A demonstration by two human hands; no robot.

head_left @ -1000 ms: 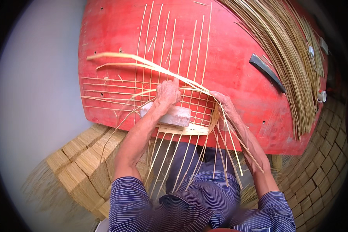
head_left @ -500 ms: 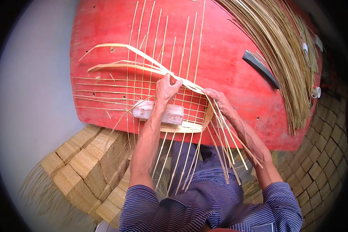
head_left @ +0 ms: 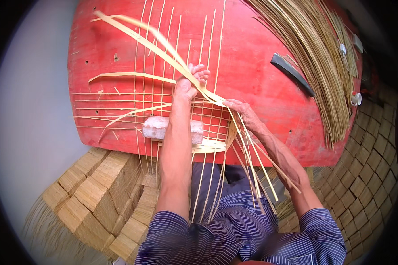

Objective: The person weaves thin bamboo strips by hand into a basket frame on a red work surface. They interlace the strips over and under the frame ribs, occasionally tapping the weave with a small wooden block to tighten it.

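My left hand (head_left: 190,81) is open at the wide pale bamboo strips (head_left: 143,40), its fingers loosely spread and curled upward, the strips crossing over it. My right hand (head_left: 239,110) grips the strips where they bend at the corner of a woven grid (head_left: 216,123); several narrow strip ends hang past it toward my body. A whitish block (head_left: 154,129) lies on the grid, partly behind my left forearm. A pale woven band (head_left: 210,145) runs along the grid's near edge.
The red board (head_left: 265,110) carries a long bundle of thin strips (head_left: 307,53) at right, a dark curved bar (head_left: 292,75), a white cup (head_left: 356,98) and a small white plug with a cable (head_left: 342,49). Stacked bundles (head_left: 90,198) stand below left and right, beside a pale surface.
My left hand has moved up and opened its fingers, and the long wide strips have swung upward at their far left ends. My right hand stays at the corner. The whole view has shifted slightly.
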